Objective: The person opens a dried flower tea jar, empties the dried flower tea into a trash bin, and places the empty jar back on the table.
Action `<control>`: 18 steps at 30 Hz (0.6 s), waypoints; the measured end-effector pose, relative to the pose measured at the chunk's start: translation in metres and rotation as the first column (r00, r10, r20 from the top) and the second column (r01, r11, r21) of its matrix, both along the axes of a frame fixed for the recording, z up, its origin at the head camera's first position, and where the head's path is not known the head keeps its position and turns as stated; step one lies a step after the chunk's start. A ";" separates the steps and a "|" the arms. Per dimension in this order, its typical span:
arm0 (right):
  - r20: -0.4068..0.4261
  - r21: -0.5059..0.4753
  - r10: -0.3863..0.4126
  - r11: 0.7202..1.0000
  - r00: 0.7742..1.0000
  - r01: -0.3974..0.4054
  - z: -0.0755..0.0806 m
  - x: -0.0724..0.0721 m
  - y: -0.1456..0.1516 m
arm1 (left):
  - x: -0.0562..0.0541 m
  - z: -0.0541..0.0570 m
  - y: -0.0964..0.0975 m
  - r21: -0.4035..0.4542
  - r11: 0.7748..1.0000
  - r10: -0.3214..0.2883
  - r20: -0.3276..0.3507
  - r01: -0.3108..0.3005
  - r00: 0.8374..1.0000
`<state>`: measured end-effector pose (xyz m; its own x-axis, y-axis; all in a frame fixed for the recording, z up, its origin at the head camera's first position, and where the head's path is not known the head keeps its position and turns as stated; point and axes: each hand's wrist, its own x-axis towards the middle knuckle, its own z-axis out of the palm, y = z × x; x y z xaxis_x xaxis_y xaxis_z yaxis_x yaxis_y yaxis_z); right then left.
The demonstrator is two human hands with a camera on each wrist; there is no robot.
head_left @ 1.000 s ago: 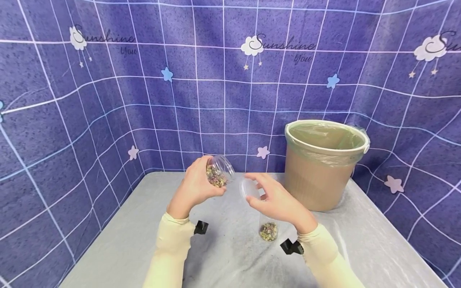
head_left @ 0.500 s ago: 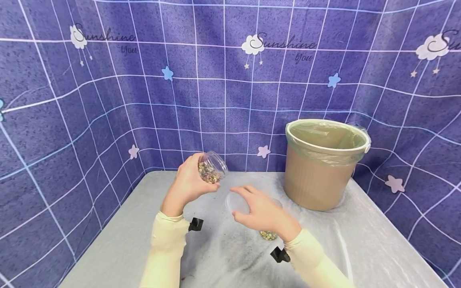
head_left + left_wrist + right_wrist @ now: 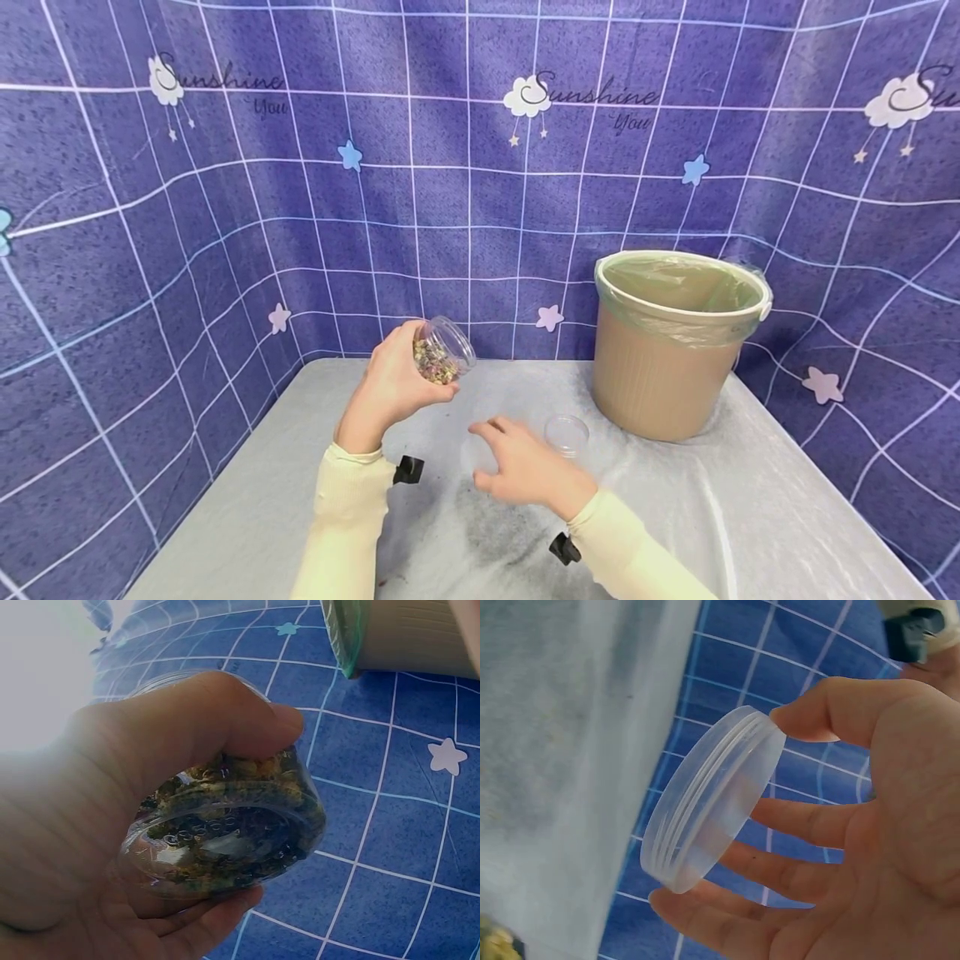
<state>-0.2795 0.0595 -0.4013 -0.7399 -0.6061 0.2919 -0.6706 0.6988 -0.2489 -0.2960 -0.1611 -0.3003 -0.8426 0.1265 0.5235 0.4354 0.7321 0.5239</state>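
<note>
Gridded backdrop (image 3: 438,196) behind jar (image 3: 442,354); grey tabletop (image 3: 277,475)

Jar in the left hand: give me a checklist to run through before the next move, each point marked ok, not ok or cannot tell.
1. Left hand gripping the jar: ok, thumb and fingers are round it.
2. Right hand holding the lid: ok, held by its edge.
3. Jar upright: not ok, it is tilted.
4. Dried bits inside the jar: ok, a visible heap lies in it.
5. Lid on the jar: not ok, the two are apart.
6. Second jar covered: cannot tell, the right arm hides part of it.
</note>
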 end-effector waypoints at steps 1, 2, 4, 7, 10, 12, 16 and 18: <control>-0.003 0.015 -0.002 1.000 1.000 0.003 -0.003 -0.001 -0.001 | 0.000 0.000 0.000 -0.002 1.000 0.001 0.002 -0.001 1.000; -0.005 0.031 -0.006 1.000 1.000 0.006 -0.007 -0.002 -0.002 | 0.000 0.000 0.000 -0.003 1.000 0.002 0.002 -0.002 1.000; 0.011 0.061 -0.016 0.998 1.000 0.015 -0.013 -0.004 -0.005 | 0.001 0.000 0.000 -0.004 1.000 0.001 0.001 -0.001 1.000; 0.046 0.101 -0.029 0.995 0.999 0.025 -0.022 -0.006 -0.007 | 0.001 -0.001 0.000 -0.004 1.000 0.003 -0.002 -0.003 1.000; 0.080 0.124 -0.043 0.992 0.996 0.032 -0.027 -0.006 -0.008 | 0.002 -0.001 -0.001 -0.003 1.000 0.006 0.001 -0.006 1.000; 0.101 0.134 -0.056 0.990 0.993 0.042 -0.029 -0.007 -0.009 | 0.002 -0.001 -0.001 -0.002 1.000 0.008 0.004 -0.008 1.000; 0.128 0.152 -0.071 0.987 0.989 0.051 -0.035 -0.008 -0.011 | 0.002 0.000 0.000 -0.001 1.000 0.009 0.004 -0.009 1.000; 0.130 0.162 -0.075 0.985 0.989 0.053 -0.038 -0.008 -0.012 | 0.002 0.000 -0.001 0.003 1.000 0.008 0.005 -0.008 1.000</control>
<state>-0.2871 0.0473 -0.4392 -0.8047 -0.5866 0.0913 -0.5909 0.7770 -0.2170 -0.2944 -0.1619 -0.3008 -0.8463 0.1181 0.5194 0.4269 0.7337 0.5286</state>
